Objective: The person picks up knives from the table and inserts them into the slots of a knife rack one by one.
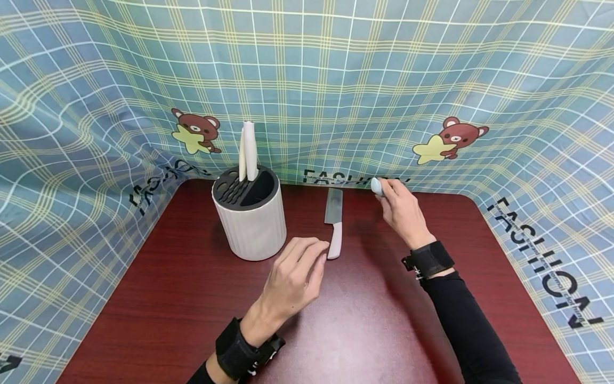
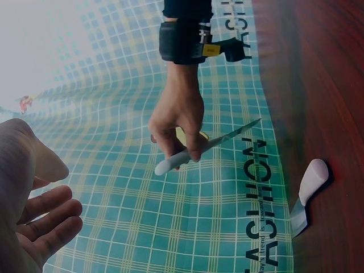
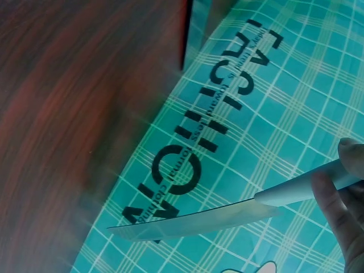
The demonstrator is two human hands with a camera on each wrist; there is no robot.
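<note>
The right hand point(image 1: 402, 212) pinches the kitchen knife point(image 3: 239, 211) above the table's point(image 1: 374, 320) far side, right of the cleaver point(image 1: 334, 210), and should steer its blade point(image 3: 187, 226) clear of the left hand point(image 1: 291, 278), loose-fingered and empty.

The hanging blue-green plaid cloth point(image 1: 374, 106) is crossed by yellow and white lines and printed with brown cartoon bears point(image 1: 462, 134), pale yellow stars point(image 1: 434, 150) and chunky black lettering point(image 3: 194, 169). The reddish-brown worktop point(image 1: 182, 288) is streaked darker. The ribbed white cylindrical knife holder point(image 1: 256, 229) is capped in black. Silvery blades are paired with a pinkish-white handle on the broad rectangular-bladed knife point(image 1: 337, 240), pretty pale blue-grey on the slim pointed knife point(image 3: 293, 192).
</note>
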